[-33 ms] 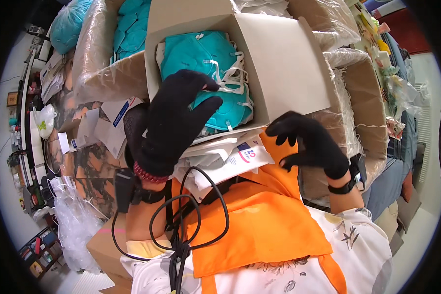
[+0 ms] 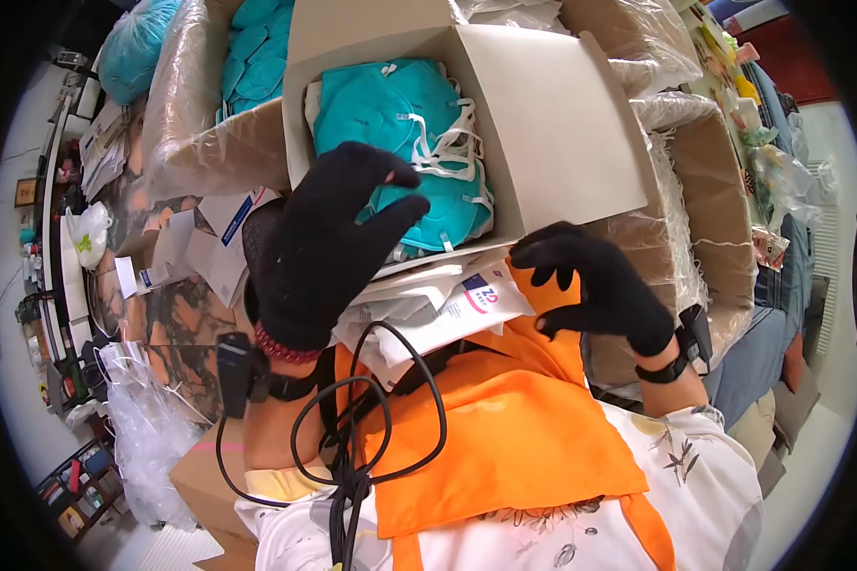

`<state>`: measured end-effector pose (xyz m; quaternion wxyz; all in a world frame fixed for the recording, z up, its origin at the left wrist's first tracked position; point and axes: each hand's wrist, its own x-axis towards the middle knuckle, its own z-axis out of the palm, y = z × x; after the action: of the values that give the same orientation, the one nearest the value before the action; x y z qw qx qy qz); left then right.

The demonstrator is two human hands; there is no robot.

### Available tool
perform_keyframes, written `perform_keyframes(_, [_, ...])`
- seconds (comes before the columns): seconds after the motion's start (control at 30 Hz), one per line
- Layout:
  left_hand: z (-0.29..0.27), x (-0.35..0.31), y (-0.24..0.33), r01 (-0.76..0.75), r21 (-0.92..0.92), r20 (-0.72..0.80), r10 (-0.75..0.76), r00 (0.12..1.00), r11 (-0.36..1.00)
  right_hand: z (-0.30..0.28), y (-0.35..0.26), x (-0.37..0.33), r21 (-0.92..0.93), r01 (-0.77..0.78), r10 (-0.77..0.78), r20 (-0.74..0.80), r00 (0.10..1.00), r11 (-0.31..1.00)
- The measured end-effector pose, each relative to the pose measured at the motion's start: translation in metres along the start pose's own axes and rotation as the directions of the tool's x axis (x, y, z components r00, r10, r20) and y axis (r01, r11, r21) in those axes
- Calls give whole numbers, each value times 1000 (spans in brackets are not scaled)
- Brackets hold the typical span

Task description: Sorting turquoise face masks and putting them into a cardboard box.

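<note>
Stacked teal cup-shaped face masks (image 2: 371, 105) fill an open cardboard box (image 2: 557, 124), their white elastic straps (image 2: 450, 143) bunched on top. My left hand (image 2: 328, 243), in a black glove, hovers over the box's near left corner. Its thumb and forefinger are spread with nothing visible between them; the other fingers are partly hidden. Beside the near right corner, my gloved right hand (image 2: 595, 285) has curved fingers held apart from the thumb, empty. White printed packets (image 2: 481, 303) lie between the box and my orange apron (image 2: 505, 428).
A plastic-lined carton (image 2: 214, 147) with more teal masks stands at the left. Other lined cartons (image 2: 719, 181) stand at the right. Black cable loops (image 2: 438, 419) hang before my apron. Flat white packaging (image 2: 229, 224) and clear plastic bags (image 2: 143, 428) lie to the left.
My left hand has shifted slightly down and left, away from the straps. The right hand has dropped a little, its fingers still curved.
</note>
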<state>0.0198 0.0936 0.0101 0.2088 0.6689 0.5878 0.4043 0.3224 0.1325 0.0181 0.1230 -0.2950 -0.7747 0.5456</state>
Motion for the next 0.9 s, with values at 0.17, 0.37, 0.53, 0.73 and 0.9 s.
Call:
perform_keyframes(0.17, [-21, -38, 11, 140, -41, 309, -121, 943, 989, 38, -2, 0, -137, 0, -10, -73, 997, 991])
perform_keyframes(0.37, [-6, -74, 30, -193, 365, 240, 108, 965, 911, 64, 15, 4, -354, 180, -212, -55, 976, 918])
perform_keyframes(0.53, [14, -85, 32, -206, 410, 219, 123, 968, 889, 69, 22, -4, -436, 227, -205, 99, 974, 871])
perform_keyframes(0.73, [21, -90, 41, -97, 540, 223, -31, 974, 836, 69, 26, -9, -409, 238, -217, 97, 971, 881])
perform_keyframes(0.9, [31, -91, 34, -186, 615, 272, 15, 962, 766, 68, 27, -10, -376, 261, -247, 88, 965, 889])
